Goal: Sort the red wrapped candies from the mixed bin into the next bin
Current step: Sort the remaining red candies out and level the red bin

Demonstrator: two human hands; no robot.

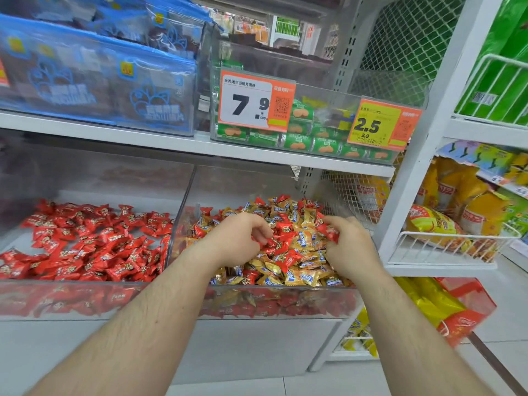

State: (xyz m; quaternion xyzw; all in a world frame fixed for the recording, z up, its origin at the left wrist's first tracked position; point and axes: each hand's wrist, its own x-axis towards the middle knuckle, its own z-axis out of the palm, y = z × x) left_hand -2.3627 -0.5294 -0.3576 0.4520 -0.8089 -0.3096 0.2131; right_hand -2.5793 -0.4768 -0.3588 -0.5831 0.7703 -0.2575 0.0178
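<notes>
Flanking the mixed bin (285,287), both hands curl on red candies (328,231) beneath the shelf (160,140) of price tags (257,100).

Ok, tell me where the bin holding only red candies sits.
In the head view, the all-red bin sits on the lower shelf at the left, directly beside the mixed bin where both hands are digging, under the shelf with blue bags.
</notes>
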